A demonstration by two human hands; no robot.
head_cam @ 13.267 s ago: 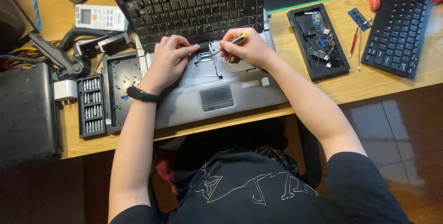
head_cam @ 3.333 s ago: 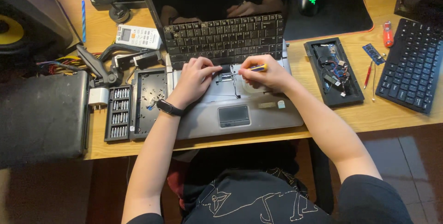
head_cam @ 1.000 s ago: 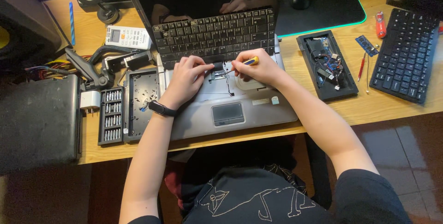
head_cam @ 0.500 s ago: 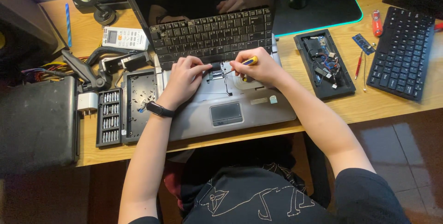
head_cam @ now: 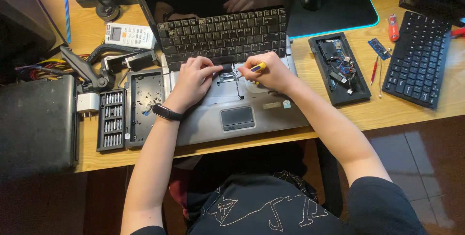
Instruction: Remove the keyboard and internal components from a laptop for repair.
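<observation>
While the right hand (head_cam: 271, 73) clenches a yellow-handled screwdriver (head_cam: 255, 67), its tip points left into the opened strip just below the lifted keyboard (head_cam: 223, 34) of the silver laptop (head_cam: 271, 111). Beside it, the left hand (head_cam: 193, 77) presses its fingertips (head_cam: 213, 69) there, grasping nothing. A bit set (head_cam: 111, 119) lies farther left on the wooden desk (head_cam: 407, 111).

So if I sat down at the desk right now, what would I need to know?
Left hand: fingertips press on the opened silver laptop, just below its lifted black keyboard.
Right hand: grips a small yellow-handled screwdriver, tip aimed at the exposed cables.
The black tray of screwdriver bits lies left of the laptop.
Done: keyboard tilted up. Left: the exposed part under the screwdriver.
</observation>
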